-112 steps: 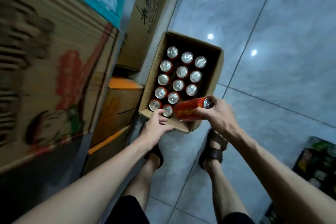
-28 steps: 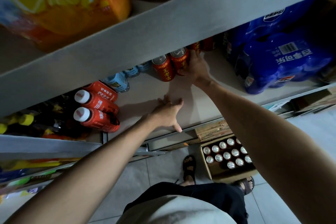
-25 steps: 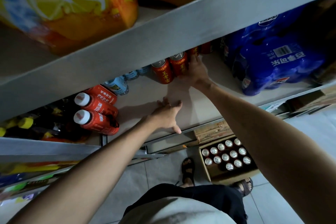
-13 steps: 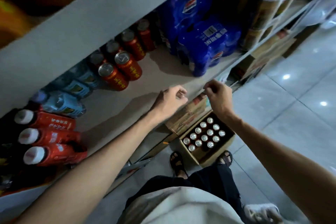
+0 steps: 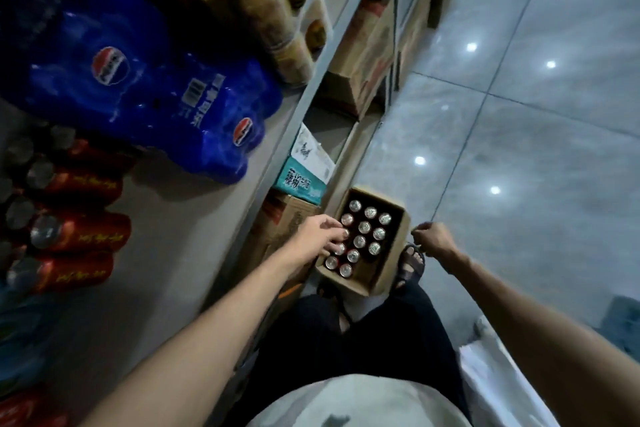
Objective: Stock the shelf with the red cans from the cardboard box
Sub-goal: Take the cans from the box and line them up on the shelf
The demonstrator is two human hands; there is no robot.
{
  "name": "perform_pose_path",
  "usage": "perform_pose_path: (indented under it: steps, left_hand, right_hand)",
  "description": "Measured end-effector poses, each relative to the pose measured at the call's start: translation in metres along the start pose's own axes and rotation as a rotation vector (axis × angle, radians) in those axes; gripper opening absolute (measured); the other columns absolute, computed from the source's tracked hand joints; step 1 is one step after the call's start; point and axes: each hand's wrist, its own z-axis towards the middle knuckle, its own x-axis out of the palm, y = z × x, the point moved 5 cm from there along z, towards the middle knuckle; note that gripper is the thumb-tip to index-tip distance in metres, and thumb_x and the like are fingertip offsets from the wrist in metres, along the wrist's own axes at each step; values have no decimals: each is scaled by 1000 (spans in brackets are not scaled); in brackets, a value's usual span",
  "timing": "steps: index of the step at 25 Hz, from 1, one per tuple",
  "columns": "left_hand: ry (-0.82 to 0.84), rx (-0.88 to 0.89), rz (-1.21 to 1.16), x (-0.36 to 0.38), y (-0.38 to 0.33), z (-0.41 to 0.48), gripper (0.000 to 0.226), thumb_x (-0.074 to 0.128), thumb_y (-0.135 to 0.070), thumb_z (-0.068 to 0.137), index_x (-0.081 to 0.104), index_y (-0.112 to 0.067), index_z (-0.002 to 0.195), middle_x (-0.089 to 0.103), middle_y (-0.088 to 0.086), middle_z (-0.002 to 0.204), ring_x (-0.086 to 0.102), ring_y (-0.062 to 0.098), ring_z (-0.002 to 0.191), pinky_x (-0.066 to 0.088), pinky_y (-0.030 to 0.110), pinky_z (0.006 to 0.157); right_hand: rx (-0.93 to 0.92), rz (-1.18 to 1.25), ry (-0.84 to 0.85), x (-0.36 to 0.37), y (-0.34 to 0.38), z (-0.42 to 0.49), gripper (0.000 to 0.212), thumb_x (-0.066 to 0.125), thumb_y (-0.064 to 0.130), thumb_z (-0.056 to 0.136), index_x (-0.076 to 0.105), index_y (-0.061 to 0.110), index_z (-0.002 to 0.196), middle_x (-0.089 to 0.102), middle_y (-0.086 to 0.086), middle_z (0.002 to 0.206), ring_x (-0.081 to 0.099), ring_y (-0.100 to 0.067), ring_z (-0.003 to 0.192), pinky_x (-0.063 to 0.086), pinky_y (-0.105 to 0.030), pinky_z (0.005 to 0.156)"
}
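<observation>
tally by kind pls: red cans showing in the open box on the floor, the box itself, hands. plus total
Red cans: 13, one partly hidden behind the left hand
Cardboard box: 1
Hands: 2, counting the right hand
Total: 16

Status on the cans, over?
Left hand open above cardboard box. Right hand curled, empty. Red cans remain in box; nothing blocking.
</observation>
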Motion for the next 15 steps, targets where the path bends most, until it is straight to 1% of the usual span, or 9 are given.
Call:
perform_pose_path:
  steps: [2, 4, 7, 8, 10, 11, 13, 14, 15]
  left_hand:
    - [23, -64, -6, 17, 6, 30, 7, 53, -4, 96, 56, -10, 99, 62, 11, 88, 53, 13, 61, 38, 17, 48]
    - [90, -123, 25, 39, 22, 66, 8, 51, -6, 97, 55, -9, 104, 62, 7, 85, 55, 14, 61, 39, 20, 51]
    - [151, -209, 54, 63, 59, 123, 9, 53, -10, 98, 57, -9, 106, 62, 9, 92, 59, 19, 69, 45, 26, 61]
    - [150, -227, 61, 70, 75, 145, 10, 52, -9, 98, 57, -8, 106, 61, 9, 90, 59, 19, 69, 46, 25, 61]
    - [90, -272, 63, 78, 109, 190, 12, 50, -5, 97, 57, -7, 107, 59, 8, 84, 56, 18, 68, 45, 23, 56]
    - [53, -275, 104, 84, 130, 220, 15, 52, -5, 95, 58, -5, 109, 60, 9, 87, 58, 20, 74, 47, 26, 60]
    - [-33, -264, 227, 88, 169, 278, 31, 61, -11, 90, 60, -6, 120, 65, 10, 110, 62, 25, 102, 51, 30, 87]
    - [-72, -270, 268, 88, 184, 301, 41, 64, -15, 88, 57, -9, 127, 63, 9, 123, 59, 26, 115, 47, 34, 98]
    - [-106, -286, 271, 91, 201, 326, 50, 66, -16, 87, 51, -11, 134, 58, 9, 133, 54, 27, 123, 43, 36, 105]
  right_hand:
    - [44, 2, -13, 4, -23, 6, 22, 56, 3, 80, 62, 15, 62, 65, -11, 69, 59, -25, 69, 46, -37, 64]
    - [77, 3, -55, 15, -46, 18, 21, 59, 6, 79, 62, 15, 60, 66, -9, 66, 62, -26, 69, 51, -38, 65]
    - [35, -82, -82, 48, -69, 52, 9, 62, 7, 72, 70, 9, 70, 70, -11, 70, 66, -30, 75, 48, -33, 63]
    - [9, -122, -68, 62, -75, 68, 10, 62, 8, 72, 71, 7, 75, 71, -12, 74, 66, -31, 79, 46, -32, 64]
    - [-8, -179, -8, 97, -90, 101, 16, 62, 14, 76, 71, 8, 88, 73, -13, 89, 66, -31, 90, 48, -32, 72]
    - [-14, -189, 8, 119, -101, 127, 18, 62, 17, 80, 70, 9, 94, 72, -13, 97, 65, -32, 96, 47, -32, 76]
    - [-36, -186, 47, 158, -118, 174, 27, 65, 26, 85, 65, 8, 104, 69, -14, 106, 63, -33, 104, 43, -31, 77]
    - [-42, -179, 64, 175, -124, 194, 35, 66, 32, 86, 61, 7, 111, 67, -15, 111, 61, -33, 107, 43, -32, 79]
    - [-37, -180, 79, 192, -133, 219, 44, 67, 37, 87, 57, 6, 117, 65, -17, 116, 59, -34, 111, 44, -34, 84]
